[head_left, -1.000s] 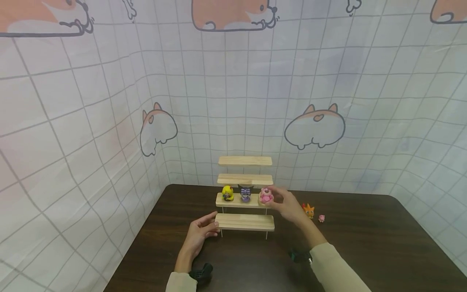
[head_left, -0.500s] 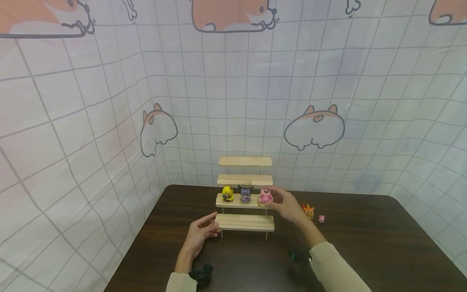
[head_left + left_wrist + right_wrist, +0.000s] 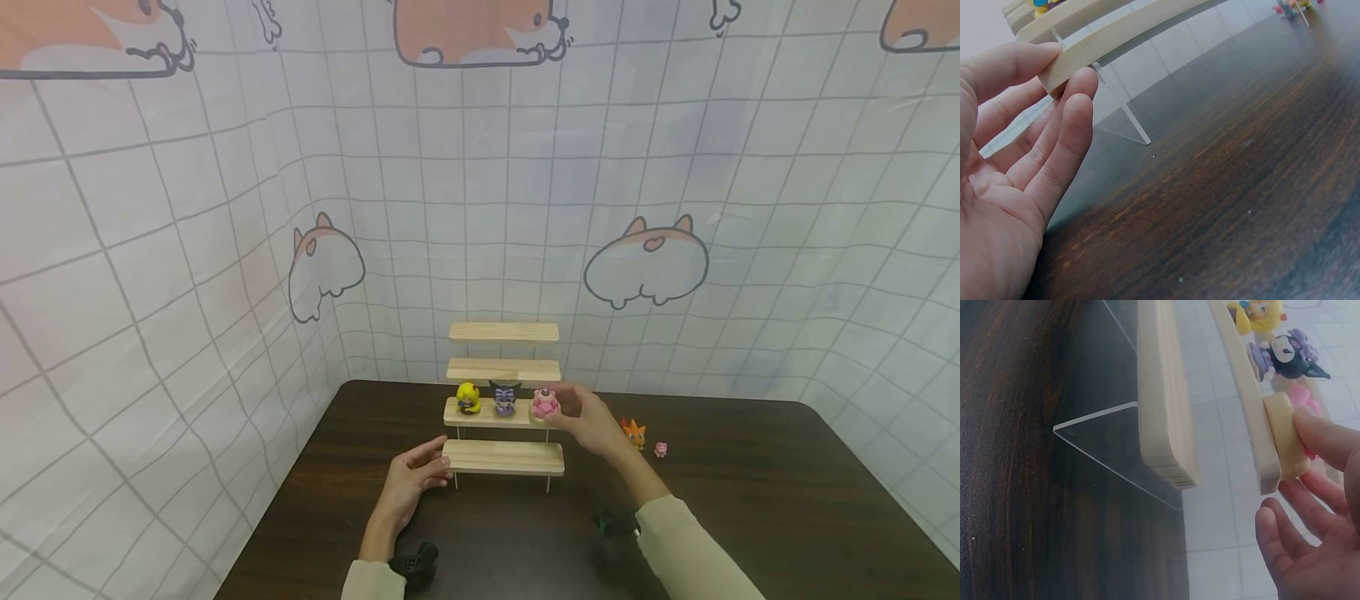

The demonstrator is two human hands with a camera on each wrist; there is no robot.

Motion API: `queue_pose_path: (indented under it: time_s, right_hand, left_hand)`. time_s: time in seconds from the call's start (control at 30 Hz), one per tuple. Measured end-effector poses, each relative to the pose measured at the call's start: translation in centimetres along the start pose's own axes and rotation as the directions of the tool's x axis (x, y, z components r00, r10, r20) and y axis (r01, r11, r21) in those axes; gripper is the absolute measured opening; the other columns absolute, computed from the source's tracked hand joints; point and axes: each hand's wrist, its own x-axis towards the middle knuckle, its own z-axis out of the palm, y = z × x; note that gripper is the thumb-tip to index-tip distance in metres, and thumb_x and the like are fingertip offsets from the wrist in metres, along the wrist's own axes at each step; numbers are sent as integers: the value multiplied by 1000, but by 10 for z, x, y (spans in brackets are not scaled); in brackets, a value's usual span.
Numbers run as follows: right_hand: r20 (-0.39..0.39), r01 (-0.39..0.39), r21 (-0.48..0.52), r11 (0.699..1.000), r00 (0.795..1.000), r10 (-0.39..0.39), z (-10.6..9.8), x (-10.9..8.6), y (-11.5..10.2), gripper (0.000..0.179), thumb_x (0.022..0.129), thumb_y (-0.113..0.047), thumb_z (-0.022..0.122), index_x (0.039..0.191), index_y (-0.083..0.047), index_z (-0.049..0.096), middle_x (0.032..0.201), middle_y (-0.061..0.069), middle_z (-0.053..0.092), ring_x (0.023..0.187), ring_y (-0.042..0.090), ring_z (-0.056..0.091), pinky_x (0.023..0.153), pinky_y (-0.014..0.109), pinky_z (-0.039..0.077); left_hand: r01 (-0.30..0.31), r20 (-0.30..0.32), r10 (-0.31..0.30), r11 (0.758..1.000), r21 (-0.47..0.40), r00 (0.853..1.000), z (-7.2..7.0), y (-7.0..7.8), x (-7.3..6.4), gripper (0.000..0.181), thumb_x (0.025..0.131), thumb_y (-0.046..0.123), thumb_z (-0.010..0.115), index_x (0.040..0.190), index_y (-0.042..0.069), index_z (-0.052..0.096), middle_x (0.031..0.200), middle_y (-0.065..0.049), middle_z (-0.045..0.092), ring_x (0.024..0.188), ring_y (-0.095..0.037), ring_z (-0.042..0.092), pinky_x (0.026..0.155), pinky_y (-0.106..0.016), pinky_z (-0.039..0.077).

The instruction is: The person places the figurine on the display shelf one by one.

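Note:
A tiered wooden display stand (image 3: 502, 457) with clear legs stands on the dark table. My left hand (image 3: 408, 477) pinches the left end of its lowest shelf, thumb on top and fingers below, as the left wrist view shows. On the second shelf from the bottom, my right hand (image 3: 592, 421) grips a pink figurine (image 3: 545, 402) at the right end. Its pale yellow base (image 3: 1286, 436) sits against the shelf top in the right wrist view. Beside it are a black-and-purple figurine (image 3: 505, 400) in the middle and a yellow-haired figurine (image 3: 468, 398) at the left.
An orange figurine (image 3: 634, 433) and a tiny pink figurine (image 3: 661, 450) stand on the table (image 3: 772, 492) to the right of the stand, close to my right forearm. Behind the table hangs a white gridded curtain (image 3: 510, 208) with dog drawings.
The pink figurine has shifted slightly left along the shelf with the right hand's fingers on it, and its face has turned a little. My left hand stays on the lowest shelf.

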Motion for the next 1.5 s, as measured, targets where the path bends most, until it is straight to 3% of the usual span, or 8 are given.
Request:
queue_pose_path:
  time_s: [0.23,0.97,1.3,1.5]
  right_hand:
    - [-4,-8,40,999,1000,8,2,2,2,50,91,-18,78,136,-5,59,129,18,67,117,34,65,96,51,56]
    - [-7,-19,35,999,1000,19,3,0,6,55,93,-23,77,140,-5,55,135,18,64,122,37,62,101,54,53]
    - [-56,26,84,996,998,-22,-7,-13,11,56,93,-28,77,140,-3,56,134,21,64,118,37,63,93,43,57]
    - [-117,29,118,993,993,-15,-20,-34,19,44,98,-29,71,134,-6,61,127,17,68,115,28,64,90,32,54]
  left_hand:
    - [-32,18,32,999,9,999,-1,-2,1,59,94,15,75,146,-1,54,110,-8,67,85,-16,73,76,-28,62]
    - [-14,9,14,1000,-1,1000,0,-2,1,58,93,14,75,146,-1,54,109,-8,66,85,-16,72,75,-28,62]
    - [-18,8,18,1000,3,1000,-2,-2,2,59,93,16,76,146,0,54,109,-7,65,85,-16,72,76,-29,62]
    - [-5,6,5,1000,-5,1000,-2,-3,2,57,93,14,76,146,2,56,107,-5,65,85,-16,72,76,-28,62]
